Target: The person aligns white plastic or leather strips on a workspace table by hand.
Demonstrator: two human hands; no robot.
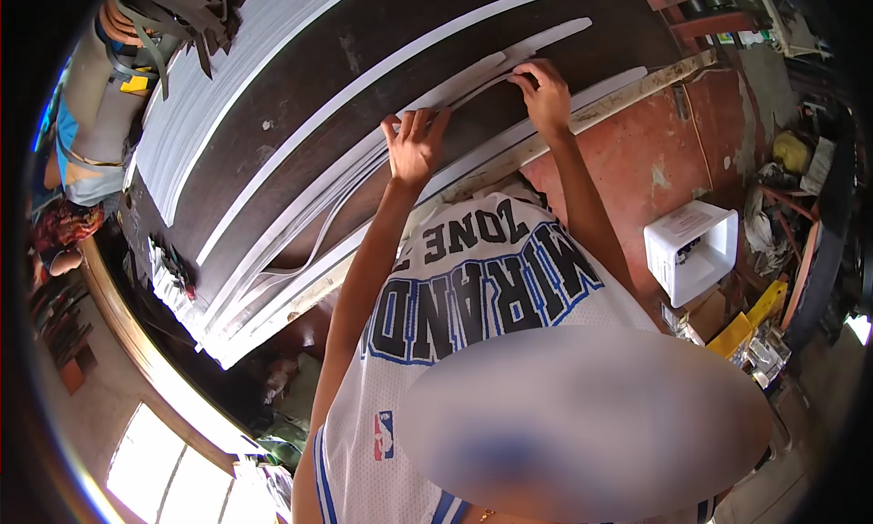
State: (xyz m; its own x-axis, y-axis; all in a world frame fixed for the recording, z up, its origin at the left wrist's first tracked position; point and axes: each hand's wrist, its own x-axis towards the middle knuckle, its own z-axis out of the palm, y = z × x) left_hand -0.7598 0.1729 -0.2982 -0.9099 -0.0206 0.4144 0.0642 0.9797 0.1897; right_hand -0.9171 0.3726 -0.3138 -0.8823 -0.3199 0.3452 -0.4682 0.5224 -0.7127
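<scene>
Pressing down on the dark desk (300, 87), the left hand (414, 146) lay flat with its fingers spread apart, palm on a bundle of long white strips (318, 210) that ran diagonally across the surface. Over at the other side, the right hand (546, 92) was curled, its fingertips (526, 76) pinched together on one thin white strip (473, 92), lifting that end slightly off the wider strips beneath it (the exact grip under the fingers was hard to make out). Both bare arms reached up from a white and blue jersey (473, 278) with big lettering, filling the lower middle of the view. More white strips (382, 65) lay separately across the desk farther out, well apart from the hands, and a broad stack of white sheets (200, 96) sat along the far left part of the desk. A pale wooden batten (618, 101) ran along the desk's near edge, just beside the right wrist. Off to the right, on the reddish floor (655, 169), stood a white plastic crate (693, 251), with yellow items and clutter (764, 324) beyond it. At the far left edge another person (86, 115) in a pale top was partly in view.
</scene>
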